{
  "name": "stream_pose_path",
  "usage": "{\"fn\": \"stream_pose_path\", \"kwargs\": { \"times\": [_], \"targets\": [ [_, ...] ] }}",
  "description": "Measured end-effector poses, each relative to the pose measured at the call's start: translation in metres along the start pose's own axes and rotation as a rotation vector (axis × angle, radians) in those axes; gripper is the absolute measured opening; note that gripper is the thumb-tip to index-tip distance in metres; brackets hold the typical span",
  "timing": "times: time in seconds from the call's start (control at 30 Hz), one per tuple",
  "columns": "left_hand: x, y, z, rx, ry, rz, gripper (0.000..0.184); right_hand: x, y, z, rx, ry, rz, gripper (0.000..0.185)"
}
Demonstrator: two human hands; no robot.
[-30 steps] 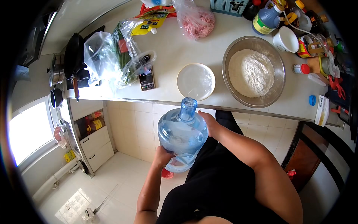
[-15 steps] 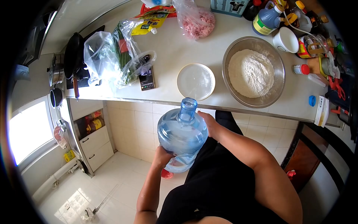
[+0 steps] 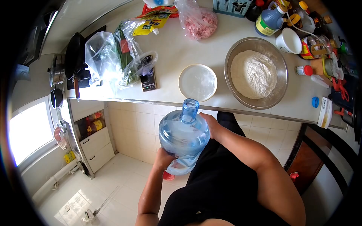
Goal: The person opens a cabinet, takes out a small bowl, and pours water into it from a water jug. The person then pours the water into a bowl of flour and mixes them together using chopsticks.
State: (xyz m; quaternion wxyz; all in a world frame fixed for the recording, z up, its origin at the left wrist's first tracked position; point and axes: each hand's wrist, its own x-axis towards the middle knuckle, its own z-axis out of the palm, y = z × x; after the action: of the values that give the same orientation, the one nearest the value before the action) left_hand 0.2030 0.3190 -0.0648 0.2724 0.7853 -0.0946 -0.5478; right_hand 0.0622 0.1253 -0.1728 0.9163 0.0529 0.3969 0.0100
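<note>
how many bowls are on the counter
3: a cream-rimmed bowl beyond the jug, a steel bowl of white powder to its right, a white bowl beside the blue bottle. Clutter may hide others.

The water jug (image 3: pixel 184 133) partly hides the left hand (image 3: pixel 163 158); the phone's (image 3: pixel 149 82) text is illegible.

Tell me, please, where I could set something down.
The counter is bare between the phone and the cream-rimmed bowl, up to the meat bag, and between the steel basin and blue cap. Bottles crowd the back right; bagged greens crowd the left.
</note>
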Motion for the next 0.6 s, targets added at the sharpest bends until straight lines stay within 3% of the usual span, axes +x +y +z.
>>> {"fn": "stream_pose_path", "kwargs": {
  "times": [0.4,0.6],
  "targets": [
    [-0.007,0.01,-0.003,-0.028,-0.009,-0.001,0.039,-0.009,-0.004,0.008,0.002,0.03,0.015,0.041],
    [-0.012,0.014,-0.007,-0.044,0.014,-0.025,0.034,-0.016,-0.009,0.008,-0.041,-0.129,-0.055,0.04]
  ]
}}
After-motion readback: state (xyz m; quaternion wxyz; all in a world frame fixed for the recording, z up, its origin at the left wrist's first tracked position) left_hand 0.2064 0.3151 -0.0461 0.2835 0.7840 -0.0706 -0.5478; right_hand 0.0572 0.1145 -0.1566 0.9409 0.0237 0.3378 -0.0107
